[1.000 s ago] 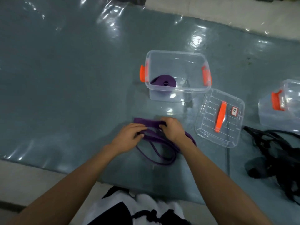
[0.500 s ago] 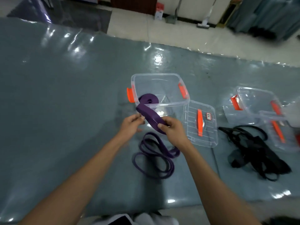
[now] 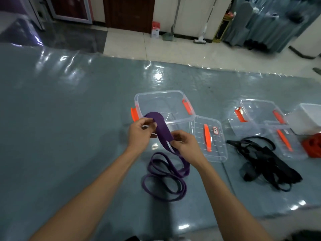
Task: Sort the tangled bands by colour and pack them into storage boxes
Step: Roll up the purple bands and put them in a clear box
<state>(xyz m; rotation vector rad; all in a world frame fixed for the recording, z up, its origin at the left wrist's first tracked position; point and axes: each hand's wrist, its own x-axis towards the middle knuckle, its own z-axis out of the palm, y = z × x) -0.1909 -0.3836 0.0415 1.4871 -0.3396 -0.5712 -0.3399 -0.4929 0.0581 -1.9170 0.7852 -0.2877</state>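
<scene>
Left hand [image 3: 139, 134] fingers curl round the upper end of a purple band [image 3: 160, 129]; right hand [image 3: 186, 145] pinches the same band lower down between thumb and fingertips. The held flat stretch runs on a slant, from upper left by the left hand down to lower right, raised above the mat [image 3: 69, 119]; its remaining length hangs down and lies in loose loops on the mat below the hands. Behind the hands stands one clear box [image 3: 173, 96] with orange latches, open, its lid [image 3: 217, 153] lying flat just right of it. Further right: a second clear box [image 3: 257, 108] with its lid [image 3: 295, 150], one black band tangle [image 3: 269, 162] on the mat, one red bundle [image 3: 312, 146] at the frame edge.
</scene>
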